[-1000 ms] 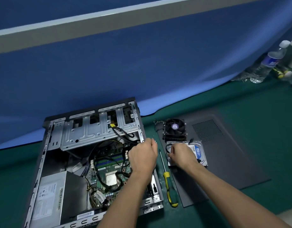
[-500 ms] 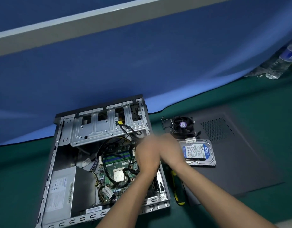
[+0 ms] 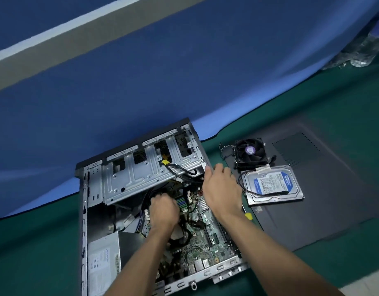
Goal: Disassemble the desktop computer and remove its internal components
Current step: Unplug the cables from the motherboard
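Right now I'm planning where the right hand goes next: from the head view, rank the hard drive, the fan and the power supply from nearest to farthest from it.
From the right hand:
1. Hard drive, just to its right, on the side panel.
2. Fan, up and to the right, behind the drive.
3. Power supply, across the case, in its near left corner.
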Action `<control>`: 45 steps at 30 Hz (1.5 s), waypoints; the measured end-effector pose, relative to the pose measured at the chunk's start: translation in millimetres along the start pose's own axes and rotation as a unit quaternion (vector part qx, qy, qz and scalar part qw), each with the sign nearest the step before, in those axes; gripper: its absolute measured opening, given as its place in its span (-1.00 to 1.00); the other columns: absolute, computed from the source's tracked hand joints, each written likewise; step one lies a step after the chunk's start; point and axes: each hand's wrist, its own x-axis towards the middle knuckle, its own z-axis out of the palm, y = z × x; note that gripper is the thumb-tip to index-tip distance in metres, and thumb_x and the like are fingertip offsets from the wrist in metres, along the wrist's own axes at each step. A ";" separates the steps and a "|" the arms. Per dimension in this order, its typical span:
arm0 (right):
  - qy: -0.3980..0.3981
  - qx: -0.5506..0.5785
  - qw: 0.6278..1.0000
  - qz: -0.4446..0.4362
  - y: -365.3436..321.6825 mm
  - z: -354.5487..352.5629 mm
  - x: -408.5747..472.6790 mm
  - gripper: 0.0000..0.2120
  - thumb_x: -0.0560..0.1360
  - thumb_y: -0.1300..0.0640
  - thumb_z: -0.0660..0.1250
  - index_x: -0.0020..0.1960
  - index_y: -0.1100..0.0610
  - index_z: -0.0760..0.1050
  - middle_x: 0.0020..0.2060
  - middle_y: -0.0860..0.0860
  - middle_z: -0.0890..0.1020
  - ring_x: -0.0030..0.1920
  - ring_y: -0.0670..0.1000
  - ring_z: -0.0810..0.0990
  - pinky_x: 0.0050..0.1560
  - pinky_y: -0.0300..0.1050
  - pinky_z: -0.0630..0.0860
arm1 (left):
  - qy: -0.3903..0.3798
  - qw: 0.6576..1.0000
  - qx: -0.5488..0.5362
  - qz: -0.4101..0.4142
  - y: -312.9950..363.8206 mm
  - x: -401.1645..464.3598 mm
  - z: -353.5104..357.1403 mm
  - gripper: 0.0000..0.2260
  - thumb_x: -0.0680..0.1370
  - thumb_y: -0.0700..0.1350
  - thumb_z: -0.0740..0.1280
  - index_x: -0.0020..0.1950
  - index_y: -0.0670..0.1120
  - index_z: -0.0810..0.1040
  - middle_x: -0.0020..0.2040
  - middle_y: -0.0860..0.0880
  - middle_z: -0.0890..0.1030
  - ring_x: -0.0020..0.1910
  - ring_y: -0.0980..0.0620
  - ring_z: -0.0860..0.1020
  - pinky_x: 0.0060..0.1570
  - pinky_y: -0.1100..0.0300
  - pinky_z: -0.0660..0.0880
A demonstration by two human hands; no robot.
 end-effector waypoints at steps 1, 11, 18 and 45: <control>0.004 -0.008 1.000 -0.001 -0.1 0.5 -0.9 -0.58 0.64 -0.08 -0.13 0.20 0.16 0.35 0.13 0.13 0.50 0.11 0.13 0.48 -0.02 0.00 0.39 | -0.014 0.999 -0.025 -0.030 0.1 4.3 -0.8 -0.76 0.63 -0.08 0.12 -0.04 -0.19 0.51 0.07 -0.18 0.56 0.13 -0.13 0.44 0.14 0.07 0.34; 0.032 -0.075 0.997 0.000 -0.3 8.6 1.2 -0.57 0.63 -0.10 -0.16 0.14 0.13 0.36 0.03 0.11 0.53 0.00 0.12 0.52 -0.18 -0.07 0.32 | -0.031 0.956 -0.168 -0.237 7.9 27.9 2.8 -0.76 0.59 -0.14 0.19 -0.07 -0.25 0.58 -0.10 -0.18 0.60 -0.08 -0.13 0.55 -0.15 0.14 0.41; 0.049 -0.082 0.995 -0.008 1.0 11.2 1.5 -0.55 0.63 -0.11 -0.16 0.12 0.14 0.38 0.00 0.12 0.54 -0.05 0.14 0.53 -0.23 -0.06 0.29 | -0.014 0.979 -0.047 -0.200 7.0 31.0 21.1 -0.61 0.61 -0.13 0.16 -0.42 -0.11 0.24 -0.46 -0.01 0.24 -0.49 0.08 0.19 -0.44 0.23 0.20; 0.048 -0.081 0.995 -0.010 1.0 11.4 2.9 -0.55 0.64 -0.09 -0.15 0.15 0.16 0.39 0.04 0.13 0.54 -0.03 0.15 0.52 -0.19 -0.06 0.27 | 0.046 0.996 -0.048 -0.051 -25.5 45.2 43.0 -0.61 0.59 -0.06 0.26 -0.43 -0.03 0.28 -0.50 0.06 0.30 -0.53 0.13 0.24 -0.50 0.28 0.15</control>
